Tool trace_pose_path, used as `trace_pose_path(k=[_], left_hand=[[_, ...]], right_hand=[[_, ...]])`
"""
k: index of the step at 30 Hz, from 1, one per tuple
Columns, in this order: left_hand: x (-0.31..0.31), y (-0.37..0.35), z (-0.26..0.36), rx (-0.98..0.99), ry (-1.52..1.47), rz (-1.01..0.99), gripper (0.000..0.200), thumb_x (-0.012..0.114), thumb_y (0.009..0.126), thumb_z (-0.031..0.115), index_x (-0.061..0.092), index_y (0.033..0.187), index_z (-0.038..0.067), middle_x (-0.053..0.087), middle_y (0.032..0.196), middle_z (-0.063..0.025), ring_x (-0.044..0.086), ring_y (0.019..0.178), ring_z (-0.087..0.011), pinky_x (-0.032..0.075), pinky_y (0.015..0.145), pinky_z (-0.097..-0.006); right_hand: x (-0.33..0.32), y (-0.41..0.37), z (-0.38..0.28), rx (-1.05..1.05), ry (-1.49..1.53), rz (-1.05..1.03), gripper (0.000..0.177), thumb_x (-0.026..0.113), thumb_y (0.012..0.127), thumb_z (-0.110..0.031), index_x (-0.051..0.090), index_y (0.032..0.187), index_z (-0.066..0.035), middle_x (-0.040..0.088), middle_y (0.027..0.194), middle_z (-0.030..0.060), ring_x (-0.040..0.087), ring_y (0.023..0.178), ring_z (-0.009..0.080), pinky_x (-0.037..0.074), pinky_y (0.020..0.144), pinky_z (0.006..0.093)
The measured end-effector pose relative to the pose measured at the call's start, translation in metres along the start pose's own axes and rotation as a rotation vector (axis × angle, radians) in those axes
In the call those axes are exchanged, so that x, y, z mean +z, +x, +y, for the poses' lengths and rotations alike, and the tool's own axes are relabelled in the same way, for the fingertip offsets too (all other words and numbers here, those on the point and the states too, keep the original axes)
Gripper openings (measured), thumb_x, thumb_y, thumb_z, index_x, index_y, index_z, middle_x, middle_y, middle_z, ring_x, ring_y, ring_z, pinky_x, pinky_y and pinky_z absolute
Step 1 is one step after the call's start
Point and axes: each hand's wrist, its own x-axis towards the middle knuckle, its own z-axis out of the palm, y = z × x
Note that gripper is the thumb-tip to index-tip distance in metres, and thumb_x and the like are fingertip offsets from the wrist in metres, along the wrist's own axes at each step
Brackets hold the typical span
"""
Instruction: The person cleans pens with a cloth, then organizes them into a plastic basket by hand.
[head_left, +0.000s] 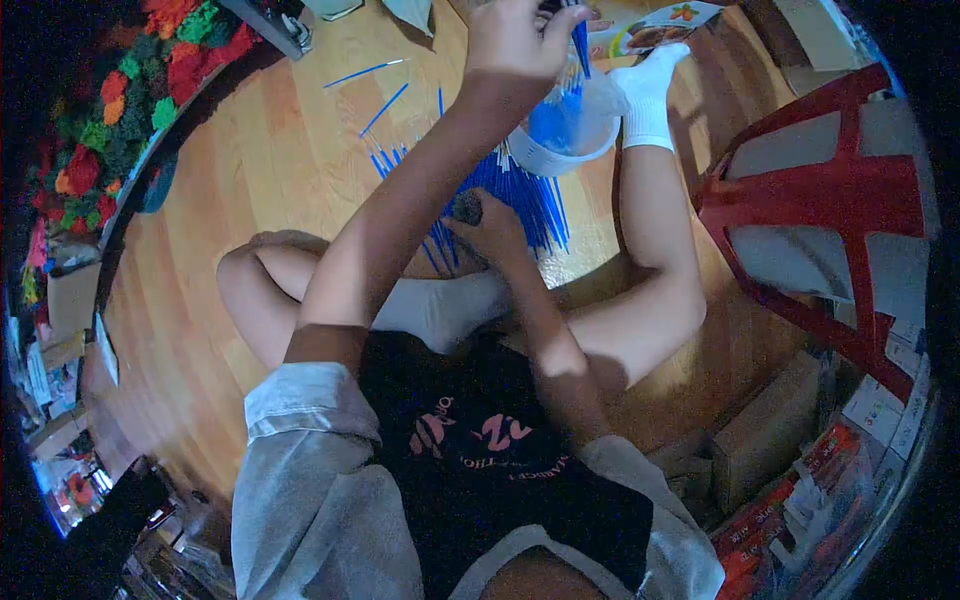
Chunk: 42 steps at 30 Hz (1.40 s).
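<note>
I sit cross-legged on a wooden floor. My left hand [512,38] is raised far forward and grips a few thin blue sticks [580,42] above a white plastic tub [548,158] that has more blue sticks in it. My right hand [492,226] rests lower, near my white-socked foot [445,308], and holds a small dark round object [467,208] at the edge of a pile of blue sticks [530,200] lying on the floor. My other socked foot [645,95] lies beside the tub.
A red plastic chair [830,195] stands at the right. Cardboard boxes [768,432] and packaged goods sit at the lower right. A heap of red, green and orange fluffy material [130,100] lies at the upper left. Loose blue sticks [366,72] are scattered on the floor.
</note>
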Motion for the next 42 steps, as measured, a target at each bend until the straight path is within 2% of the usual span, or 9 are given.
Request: trace_pose_path(k=[10,13,15,17,21,26,29,35,42], left_hand=[[0.018,0.006,-0.044,-0.144,0.422,-0.317,0.028,0.059,0.071,0.019,0.054,0.087,-0.004,0.056,0.076,-0.0207,0.056,0.073,-0.0334,0.043,0.063,-0.0385],[0.009,0.003,-0.048,0.137,0.452,-0.297,0.033,0.061,0.069,0.022,0.056,0.091,-0.001,0.056,0.081,-0.0209,0.055,0.076,-0.0333,0.042,0.067,-0.0402],[-0.013,-0.003,-0.047,0.048,0.522,-0.204,0.033,0.063,0.067,0.022,0.057,0.095,0.004,0.054,0.095,-0.0217,0.051,0.091,-0.0308,0.039,0.077,-0.0364],[-0.041,-0.018,-0.067,0.243,0.581,-0.062,0.027,0.062,0.073,0.024,0.058,0.087,0.0,0.06,0.078,-0.01,0.056,0.07,-0.0142,0.044,0.065,-0.0253],[-0.1,-0.087,-0.11,-0.494,0.607,-0.087,0.022,0.059,0.069,0.024,0.06,0.078,0.004,0.059,0.069,-0.0144,0.058,0.066,-0.0285,0.044,0.061,-0.0348],[-0.1,-0.171,-0.141,-0.65,0.788,-0.242,0.022,0.058,0.069,0.025,0.06,0.072,0.004,0.058,0.067,-0.0147,0.058,0.065,-0.0292,0.044,0.057,-0.0375],[-0.073,-0.181,-0.142,-0.582,0.706,-0.256,0.025,0.06,0.068,0.028,0.059,0.069,0.003,0.059,0.068,-0.015,0.058,0.065,-0.0302,0.045,0.057,-0.0393],[-0.046,-0.179,-0.146,-0.475,0.951,-0.341,0.023,0.061,0.065,0.024,0.059,0.067,0.001,0.058,0.067,-0.0177,0.058,0.065,-0.0323,0.047,0.058,-0.039],[-0.052,-0.188,-0.15,-0.718,0.808,-0.373,0.017,0.058,0.065,0.015,0.058,0.07,-0.001,0.058,0.073,-0.0205,0.058,0.07,-0.0337,0.046,0.063,-0.0417]], right_hand=[[-0.01,-0.003,-0.011,0.016,-0.009,-0.02,0.052,0.066,0.064,-0.036,0.05,0.101,-0.005,0.056,0.094,0.0163,0.053,0.089,0.032,0.042,0.078,0.0381],[-0.005,-0.002,-0.007,0.036,-0.051,-0.007,0.05,0.068,0.063,-0.034,0.05,0.1,-0.005,0.056,0.094,0.0166,0.053,0.088,0.0319,0.042,0.078,0.038],[-0.005,-0.003,-0.005,0.045,-0.092,0.011,0.05,0.068,0.063,-0.033,0.05,0.099,-0.005,0.056,0.094,0.017,0.053,0.088,0.0319,0.042,0.077,0.0379],[-0.012,-0.007,-0.009,0.006,0.013,0.066,0.049,0.068,0.062,-0.034,0.052,0.096,-0.002,0.058,0.083,0.018,0.056,0.08,0.0317,0.043,0.071,0.0374],[-0.013,0.002,-0.007,0.021,0.046,0.172,0.047,0.068,0.062,-0.033,0.053,0.094,-0.001,0.059,0.082,0.0171,0.057,0.077,0.0297,0.043,0.071,0.0347],[-0.016,0.007,-0.001,0.042,0.331,0.387,0.037,0.069,0.066,-0.026,0.056,0.089,0.0,0.06,0.081,0.0093,0.056,0.073,0.0169,0.043,0.069,0.0278],[-0.01,0.009,0.01,0.007,0.436,0.442,0.037,0.07,0.064,-0.026,0.055,0.087,-0.001,0.059,0.081,0.0105,0.056,0.073,0.0213,0.043,0.067,0.0306],[-0.015,0.005,-0.003,0.103,0.623,0.303,0.034,0.069,0.067,-0.022,0.055,0.089,0.0,0.057,0.077,0.006,0.052,0.072,0.0158,0.041,0.069,0.0273],[-0.005,0.009,0.005,0.04,0.44,0.335,0.032,0.069,0.066,-0.019,0.055,0.089,0.0,0.057,0.079,0.0057,0.051,0.071,0.0141,0.041,0.068,0.0259]])
